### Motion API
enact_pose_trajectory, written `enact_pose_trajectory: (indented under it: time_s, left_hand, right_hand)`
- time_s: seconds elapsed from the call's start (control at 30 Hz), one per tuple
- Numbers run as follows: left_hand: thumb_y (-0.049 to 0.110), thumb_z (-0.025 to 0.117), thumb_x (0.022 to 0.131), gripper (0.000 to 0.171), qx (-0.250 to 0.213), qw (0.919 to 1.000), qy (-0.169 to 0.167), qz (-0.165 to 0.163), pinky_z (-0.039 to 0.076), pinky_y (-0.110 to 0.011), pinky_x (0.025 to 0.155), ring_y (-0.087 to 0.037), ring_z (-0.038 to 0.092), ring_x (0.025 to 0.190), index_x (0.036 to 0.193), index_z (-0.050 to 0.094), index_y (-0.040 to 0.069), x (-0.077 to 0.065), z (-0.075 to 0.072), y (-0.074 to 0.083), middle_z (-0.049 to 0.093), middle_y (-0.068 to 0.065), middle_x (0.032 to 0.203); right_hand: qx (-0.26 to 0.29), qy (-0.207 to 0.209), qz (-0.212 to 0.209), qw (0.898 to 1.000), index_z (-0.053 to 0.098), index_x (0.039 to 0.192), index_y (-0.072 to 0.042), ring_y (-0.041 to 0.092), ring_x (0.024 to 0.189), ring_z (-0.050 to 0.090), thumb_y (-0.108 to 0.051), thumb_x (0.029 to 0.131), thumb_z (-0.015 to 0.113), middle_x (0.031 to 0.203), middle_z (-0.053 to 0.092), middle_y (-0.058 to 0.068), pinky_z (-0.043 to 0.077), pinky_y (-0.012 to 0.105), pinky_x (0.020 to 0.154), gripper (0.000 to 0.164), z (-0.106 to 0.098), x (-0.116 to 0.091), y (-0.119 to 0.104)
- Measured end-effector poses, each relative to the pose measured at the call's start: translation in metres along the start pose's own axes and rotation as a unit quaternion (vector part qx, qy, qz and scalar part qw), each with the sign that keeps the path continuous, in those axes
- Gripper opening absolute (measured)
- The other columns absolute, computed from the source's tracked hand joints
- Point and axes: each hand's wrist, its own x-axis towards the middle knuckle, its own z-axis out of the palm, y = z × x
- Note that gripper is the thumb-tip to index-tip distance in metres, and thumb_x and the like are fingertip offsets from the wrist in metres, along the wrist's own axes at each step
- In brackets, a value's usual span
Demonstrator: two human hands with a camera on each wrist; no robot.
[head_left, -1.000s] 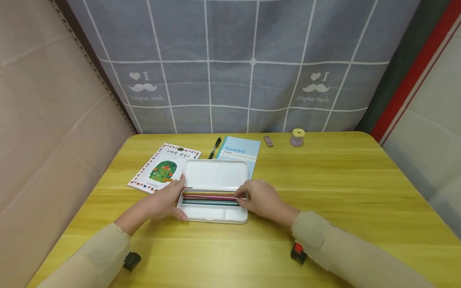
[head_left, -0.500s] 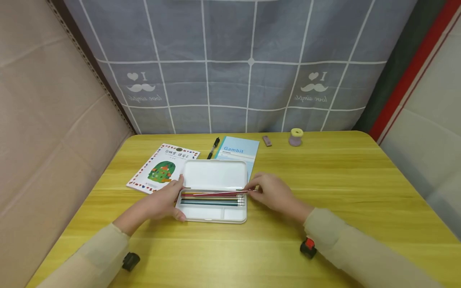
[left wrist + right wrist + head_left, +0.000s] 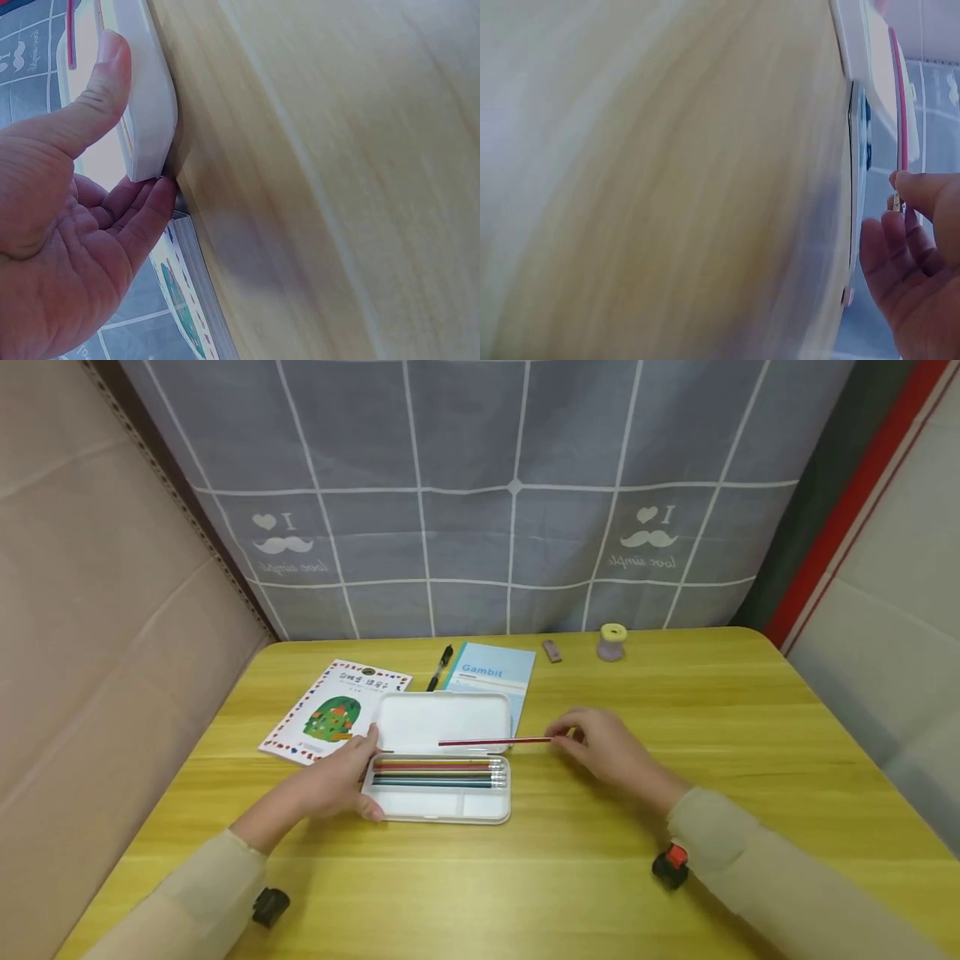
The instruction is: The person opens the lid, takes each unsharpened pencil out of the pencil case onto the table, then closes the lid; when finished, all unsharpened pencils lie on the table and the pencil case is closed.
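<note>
A white pencil case (image 3: pixel 420 805) lies on the wooden table with its lid (image 3: pixel 444 717) swung back. Several pencils (image 3: pixel 431 773), red, yellow and dark green, lie side by side in its long compartment. My left hand (image 3: pixel 333 783) holds the case's left end, thumb at the front and fingers round the back corner; the left wrist view has the thumb (image 3: pixel 105 82) against the case wall. Up over the lid, my right hand (image 3: pixel 603 750) pinches a red pencil (image 3: pixel 495 742) near its metal-ferruled end, seen in the right wrist view, its shaft pointing left.
Behind the case lie a picture book (image 3: pixel 330 714) at left, a black pen (image 3: pixel 440 667) and a light blue notebook (image 3: pixel 491 668), partly covered by the lid. Farther right are a small mauve block (image 3: pixel 552 651) and a yellow-topped spool-shaped thing (image 3: pixel 611 643). A grey curtain (image 3: pixel 465 527) hangs behind.
My right hand has drawn the red pencil out of the case, moving right and up with it, and it now hangs level over the lid. My left hand stays on the case.
</note>
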Motion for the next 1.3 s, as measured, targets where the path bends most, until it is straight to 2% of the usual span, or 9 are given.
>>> enact_pose_trajectory:
  time_s: [0.17, 0.4, 0.67, 0.83, 1.1, 1.3]
  left_hand:
    - [0.045, 0.091, 0.069, 0.142, -0.002, 1.0000, 0.001, 0.002, 0.028, -0.060, 0.121, -0.043, 0.040, 0.143, 0.162, -0.001, -0.011, 0.000, -0.001, 0.000, 0.032, -0.035, 0.157]
    - [0.046, 0.090, 0.070, 0.140, 0.004, 1.0000, -0.005, 0.003, 0.030, -0.060, 0.120, -0.041, 0.043, 0.139, 0.162, 0.000, -0.012, -0.002, -0.001, 0.003, 0.036, -0.034, 0.154]
    - [0.044, 0.090, 0.071, 0.139, 0.002, 0.9999, -0.002, 0.010, 0.030, -0.060, 0.120, -0.042, 0.042, 0.140, 0.161, 0.000, -0.013, -0.003, -0.001, 0.004, 0.034, -0.035, 0.154]
    - [0.045, 0.090, 0.071, 0.139, 0.002, 1.0000, -0.002, 0.006, 0.030, -0.060, 0.120, -0.041, 0.043, 0.139, 0.161, 0.000, -0.012, -0.002, -0.001, 0.002, 0.036, -0.034, 0.154]
    - [0.044, 0.090, 0.072, 0.139, -0.006, 0.9998, 0.000, 0.020, 0.030, -0.062, 0.119, -0.043, 0.043, 0.137, 0.160, 0.000, -0.014, -0.003, -0.002, 0.002, 0.034, -0.037, 0.152]
    - [0.044, 0.090, 0.072, 0.139, 0.002, 0.9998, -0.001, 0.019, 0.030, -0.063, 0.119, -0.046, 0.041, 0.139, 0.160, 0.000, -0.015, -0.002, 0.000, 0.002, 0.032, -0.039, 0.153]
  right_hand:
    - [-0.009, 0.027, 0.019, 0.999, 0.083, 0.104, -0.015, 0.013, 0.081, 0.064, -0.014, 0.095, 0.079, 0.102, 0.078, -0.001, 0.055, 0.037, 0.074, 0.011, -0.011, -0.008, 0.014]
    - [-0.022, 0.061, 0.032, 0.997, 0.084, 0.102, -0.013, 0.020, 0.089, 0.071, -0.011, 0.093, 0.080, 0.102, 0.079, 0.002, 0.057, 0.043, 0.079, 0.011, -0.025, -0.018, 0.037]
    - [-0.023, 0.059, 0.072, 0.995, 0.084, 0.105, -0.012, 0.030, 0.100, 0.071, -0.011, 0.095, 0.077, 0.109, 0.078, 0.009, 0.057, 0.051, 0.086, 0.012, -0.042, -0.028, 0.056]
    - [-0.040, 0.068, 0.082, 0.994, 0.084, 0.104, -0.010, 0.033, 0.100, 0.071, -0.010, 0.094, 0.077, 0.109, 0.078, 0.013, 0.056, 0.054, 0.086, 0.012, -0.049, -0.032, 0.065]
    - [-0.065, 0.071, 0.090, 0.991, 0.084, 0.102, -0.009, 0.037, 0.100, 0.072, -0.009, 0.095, 0.077, 0.106, 0.078, 0.016, 0.056, 0.057, 0.088, 0.011, -0.051, -0.031, 0.077]
    - [-0.078, 0.051, 0.109, 0.990, 0.085, 0.101, -0.012, 0.037, 0.103, 0.071, -0.010, 0.095, 0.076, 0.106, 0.079, 0.014, 0.055, 0.058, 0.091, 0.011, -0.053, -0.033, 0.083]
